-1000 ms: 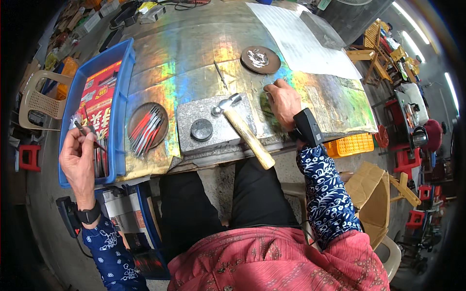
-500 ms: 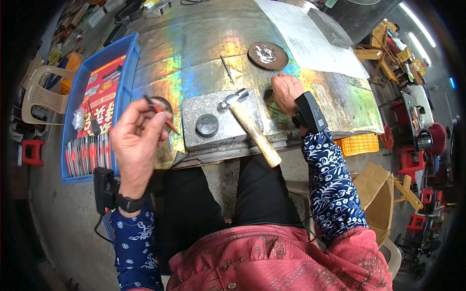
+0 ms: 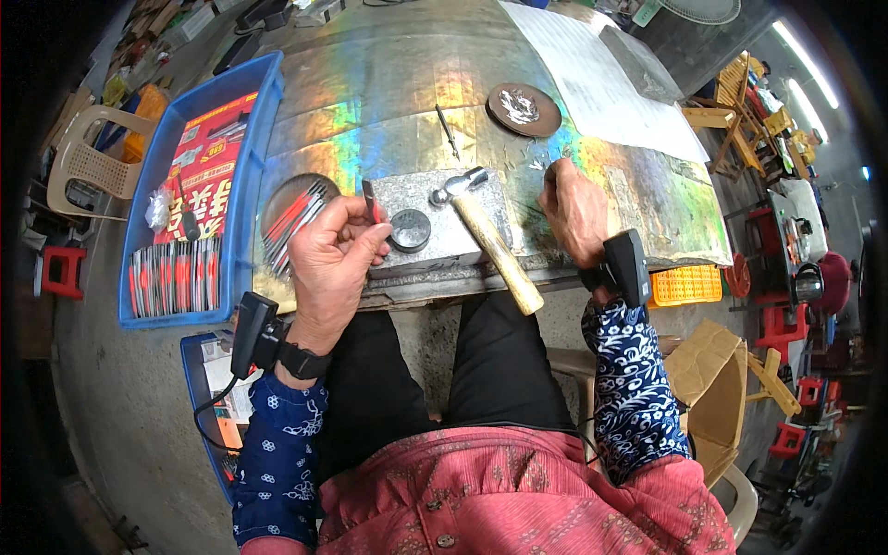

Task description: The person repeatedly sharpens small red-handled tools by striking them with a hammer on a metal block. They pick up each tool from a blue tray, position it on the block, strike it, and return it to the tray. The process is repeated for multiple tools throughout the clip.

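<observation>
My left hand [image 3: 328,250] pinches a slim red-and-black piece [image 3: 371,198] upright at the left edge of a grey block [image 3: 407,190]. A round black disc [image 3: 410,230] lies on that block, just right of my left fingertips. A hammer [image 3: 492,245] rests across the block, its pale wooden handle hanging over the table's front edge. My right hand [image 3: 575,215] is on the table right of the block, fingers curled together beside scattered thin bits [image 3: 538,165]; whatever they hold is hidden. Left of my left hand, a round dish [image 3: 274,199] holds several slim red-and-silver pieces [image 3: 296,222].
A brown plate [image 3: 499,125] with small silvery bits and a thin pointed tool [image 3: 448,131] lie beyond the block. At the left stands a blue bin [image 3: 264,116] with red packaging and a row of slim pieces. White sheeting [image 3: 592,83] covers the far right.
My left hand has moved right with the slim piece, from over the dish to the block's edge, uncovering the dish. My right hand has shifted slightly right and nearer, fingers still curled.
</observation>
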Demonstrator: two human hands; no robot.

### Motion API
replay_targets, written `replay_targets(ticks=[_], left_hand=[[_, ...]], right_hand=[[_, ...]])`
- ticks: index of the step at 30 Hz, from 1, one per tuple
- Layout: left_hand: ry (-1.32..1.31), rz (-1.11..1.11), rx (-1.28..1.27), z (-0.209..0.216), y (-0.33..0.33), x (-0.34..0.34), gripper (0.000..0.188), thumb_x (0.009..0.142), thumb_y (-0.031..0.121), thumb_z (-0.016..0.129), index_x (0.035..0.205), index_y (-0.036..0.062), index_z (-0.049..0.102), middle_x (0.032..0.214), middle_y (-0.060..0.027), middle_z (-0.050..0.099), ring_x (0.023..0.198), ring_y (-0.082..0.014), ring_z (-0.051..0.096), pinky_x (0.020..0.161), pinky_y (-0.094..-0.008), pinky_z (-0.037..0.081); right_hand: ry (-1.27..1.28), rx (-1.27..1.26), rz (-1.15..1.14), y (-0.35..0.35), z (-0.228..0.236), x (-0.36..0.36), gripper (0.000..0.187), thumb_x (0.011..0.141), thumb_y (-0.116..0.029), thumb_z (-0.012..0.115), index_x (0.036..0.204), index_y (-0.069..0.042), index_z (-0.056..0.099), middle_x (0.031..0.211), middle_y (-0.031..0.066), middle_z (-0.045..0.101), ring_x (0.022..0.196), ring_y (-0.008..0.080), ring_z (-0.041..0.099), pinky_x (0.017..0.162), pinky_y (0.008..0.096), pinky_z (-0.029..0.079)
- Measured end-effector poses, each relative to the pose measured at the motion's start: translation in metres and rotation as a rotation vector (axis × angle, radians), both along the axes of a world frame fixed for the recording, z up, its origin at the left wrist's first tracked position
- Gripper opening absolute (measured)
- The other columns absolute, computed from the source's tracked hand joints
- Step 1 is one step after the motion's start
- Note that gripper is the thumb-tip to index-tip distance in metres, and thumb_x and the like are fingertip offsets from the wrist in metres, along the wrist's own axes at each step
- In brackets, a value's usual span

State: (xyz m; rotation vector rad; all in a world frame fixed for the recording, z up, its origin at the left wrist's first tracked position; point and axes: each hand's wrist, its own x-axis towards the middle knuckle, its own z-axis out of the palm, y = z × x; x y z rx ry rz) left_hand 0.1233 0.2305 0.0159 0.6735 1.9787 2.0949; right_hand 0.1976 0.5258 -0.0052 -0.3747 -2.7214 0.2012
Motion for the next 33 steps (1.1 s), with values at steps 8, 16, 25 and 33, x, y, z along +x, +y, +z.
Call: replay_targets(ticks=[8, 16, 25, 33], left_hand=[[0.234, 0.178, -0.114, -0.006, 0.003, 0.005, 0.013, 0.081, -0.003, 0.069, 0.094, -0.0042, 0.067, 0.076, -0.0021, 0.065, 0.066, -0.005, 0.059, 0.059, -0.0193, 0.046], [-0.139, -0.005, 0.112, 0.011, -0.009, 0.019, 0.013, 0.09, 0.002, 0.062, 0.102, -0.0039, 0.062, 0.084, -0.009, 0.068, 0.072, -0.0116, 0.066, 0.058, -0.021, 0.054], [-0.477, -0.18, 0.432, 0.018, -0.012, 0.044, 0.017, 0.093, 0.007, 0.061, 0.106, -0.0035, 0.059, 0.093, -0.0141, 0.067, 0.081, -0.0195, 0.069, 0.064, -0.0273, 0.06], [-0.572, -0.197, 0.491, 0.019, -0.018, 0.053, 0.018, 0.094, 0.01, 0.061, 0.109, -0.0008, 0.058, 0.095, -0.0157, 0.067, 0.081, -0.0214, 0.07, 0.064, -0.0298, 0.06]], right_hand=[[0.148, -0.451, 0.1, -0.047, 0.044, 0.035, 0.01, 0.084, -0.003, 0.06, 0.093, 0.001, 0.058, 0.081, 0.0183, 0.061, 0.073, 0.0311, 0.062, 0.067, 0.0365, 0.049], [0.242, -0.679, 0.263, -0.093, 0.059, 0.052, 0.01, 0.089, -0.002, 0.058, 0.099, 0.001, 0.061, 0.079, -0.0006, 0.058, 0.067, 0.0047, 0.052, 0.061, 0.0203, 0.044], [0.233, -0.857, 0.48, -0.144, 0.062, 0.063, 0.017, 0.08, 0.004, 0.059, 0.097, 0.001, 0.063, 0.083, 0.0119, 0.06, 0.072, 0.0214, 0.06, 0.065, 0.0303, 0.048], [0.204, -1.15, 0.394, -0.163, 0.061, 0.067, 0.02, 0.084, 0.005, 0.058, 0.104, 0.002, 0.055, 0.081, 0.0054, 0.055, 0.072, 0.0101, 0.055, 0.065, 0.0247, 0.048]])
